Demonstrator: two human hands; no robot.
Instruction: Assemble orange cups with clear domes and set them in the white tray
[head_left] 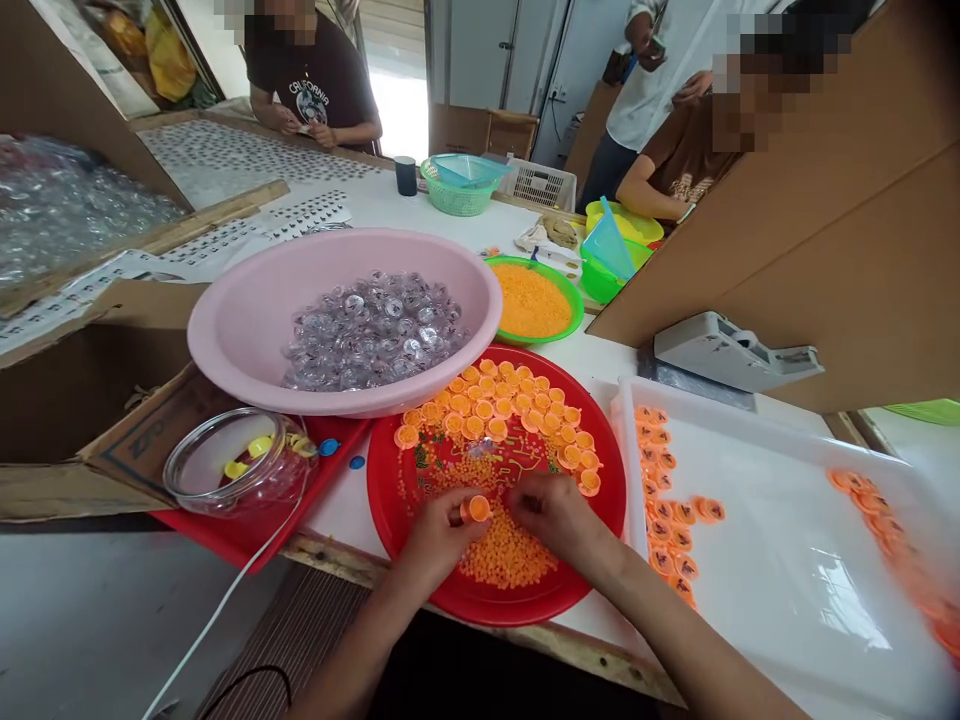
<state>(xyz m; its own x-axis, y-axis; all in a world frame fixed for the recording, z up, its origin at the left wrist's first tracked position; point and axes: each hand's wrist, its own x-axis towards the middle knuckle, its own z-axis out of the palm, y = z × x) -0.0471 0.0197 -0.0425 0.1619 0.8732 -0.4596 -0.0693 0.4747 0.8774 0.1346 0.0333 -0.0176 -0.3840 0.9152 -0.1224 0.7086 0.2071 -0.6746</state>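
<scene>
My left hand [442, 530] is closed around a small orange plastic cup [478, 509], its round opening facing up. Just right of it, my right hand [551, 505] hangs over the red round tray [390, 505] with its fingers curled down; whether anything is between the fingertips is hidden. A heap of small orange beads [510, 553] lies on the tray below both hands. Many more orange cups [484, 409] cover the tray's far side. A pink basin [225, 330], holding clear round plastic lids [375, 330], overlaps the tray's back left.
At right stands a white tray [750, 530] with rows of orange pieces [660, 530]. A green bowl of orange beads [532, 300] sits behind. Left are a glass jar [247, 490] and cardboard box [135, 440]. Other people [315, 90] work across the table.
</scene>
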